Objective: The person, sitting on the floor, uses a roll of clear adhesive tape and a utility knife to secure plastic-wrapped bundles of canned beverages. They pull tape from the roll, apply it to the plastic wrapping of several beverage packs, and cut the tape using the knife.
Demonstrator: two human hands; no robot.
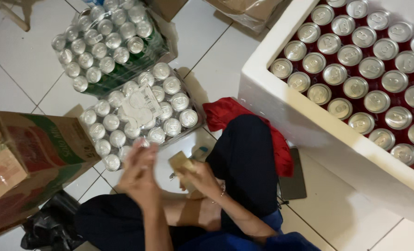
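Observation:
I sit on a white tiled floor with my legs folded, in dark trousers. My left hand (139, 174) is raised in front of me, blurred, fingers loosely curled; I cannot tell whether it holds anything. My right hand (202, 179) grips a small tan cardboard-coloured piece (181, 161) just to the right of the left hand. Directly beyond my hands lies a shrink-wrapped pack of silver-topped cans (139, 114) with a white label on top. A second wrapped pack with green cans (107, 39) lies behind it.
A white foam box (281, 100) filled with several red cans stands at the right. A red cloth (225, 111) lies by my knee. A printed cardboard carton (28, 160) is at the left, a black bag (49, 225) below it, a dark flat pad (293, 181) beside my leg.

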